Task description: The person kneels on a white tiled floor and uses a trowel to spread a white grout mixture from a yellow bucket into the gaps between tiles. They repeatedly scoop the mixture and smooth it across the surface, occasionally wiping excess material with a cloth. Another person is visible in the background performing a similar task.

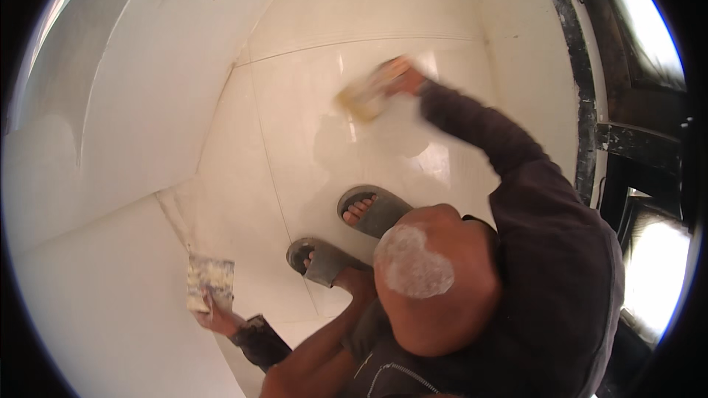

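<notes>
At the lower left, my left hand (212, 315) is closed on a square, flat putty scraper (212, 273), its face smeared with cream and grey paste. The scraper is in front of the white wall's lower edge. Far ahead, my right hand (405, 77) grips a pale, flat tool (363, 103) with a yellowish edge. Motion smears this tool, so its exact kind is unclear. It is over the glossy cream floor (295, 140), where its dim reflection shows; I cannot tell whether it touches the floor.
My feet, in grey sandals (383, 214), are on the floor between my hands. A bent knee (442, 280) carries a white dusty patch. White and grey wall surfaces (147, 88) rise at the left. Dark frames (586, 96) with bright panes stand along the right.
</notes>
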Tool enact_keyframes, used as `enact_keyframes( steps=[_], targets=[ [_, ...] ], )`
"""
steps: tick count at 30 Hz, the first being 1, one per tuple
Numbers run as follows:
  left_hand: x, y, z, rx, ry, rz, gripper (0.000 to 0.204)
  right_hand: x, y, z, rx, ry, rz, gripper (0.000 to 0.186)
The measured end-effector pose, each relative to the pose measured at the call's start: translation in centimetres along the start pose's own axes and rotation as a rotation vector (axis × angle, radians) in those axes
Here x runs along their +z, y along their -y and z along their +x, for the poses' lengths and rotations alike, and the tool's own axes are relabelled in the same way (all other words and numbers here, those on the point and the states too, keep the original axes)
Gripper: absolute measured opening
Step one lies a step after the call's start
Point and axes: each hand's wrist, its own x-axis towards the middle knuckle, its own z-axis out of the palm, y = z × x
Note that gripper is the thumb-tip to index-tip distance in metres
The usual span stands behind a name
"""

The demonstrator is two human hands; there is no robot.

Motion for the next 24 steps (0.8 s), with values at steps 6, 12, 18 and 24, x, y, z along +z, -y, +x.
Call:
enact_keyframes(
  steps=[6, 12, 18, 24],
  targets=[
    [0.4, 0.4, -1.6, -0.177, 0.009, 0.047, 0.027, -19.5, 7.8, -3.5, 1.209, -0.509, -1.200, 0.018],
    [6.4, -2.7, 0.9, -0.051, 0.142, -0.134, 0.031, 1.9, 5.6, 4.4, 0.372, -0.159, -0.639, 0.014],
    [5.7, -4.4, 1.0, -0.036, 0.157, -0.032, 0.032, -7.7, 8.4, -15.3, 0.799, -0.576, -0.500, 0.012],
    [7.3, -2.2, 1.4, -0.075, 0.215, -0.008, 0.030, 0.6, 12.8, -8.8, 0.607, -0.026, -0.809, 0.017]
  ],
)
